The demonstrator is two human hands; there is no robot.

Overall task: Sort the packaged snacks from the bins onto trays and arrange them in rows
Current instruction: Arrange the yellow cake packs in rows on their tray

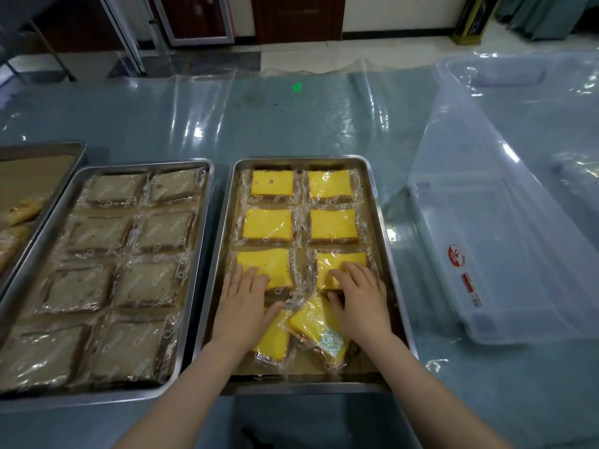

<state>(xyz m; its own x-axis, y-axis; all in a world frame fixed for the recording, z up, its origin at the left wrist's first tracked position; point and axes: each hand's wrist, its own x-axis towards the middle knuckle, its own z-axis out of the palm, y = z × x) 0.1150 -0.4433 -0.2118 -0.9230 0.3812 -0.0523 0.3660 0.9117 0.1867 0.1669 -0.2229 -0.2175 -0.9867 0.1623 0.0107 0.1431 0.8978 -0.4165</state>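
Note:
A steel tray in front of me holds wrapped yellow cake slices in two columns. My left hand lies flat with straight fingers on the third-row left slice, its thumb over the nearest left slice. My right hand presses with spread fingers on the third-row right slice. The nearest right slice lies skewed, partly under that hand. The four far slices sit in neat rows.
To the left stands a second steel tray filled with brown wrapped slices in two columns. A third tray shows at the far left edge. A clear plastic bin lies at the right on the plastic-covered table.

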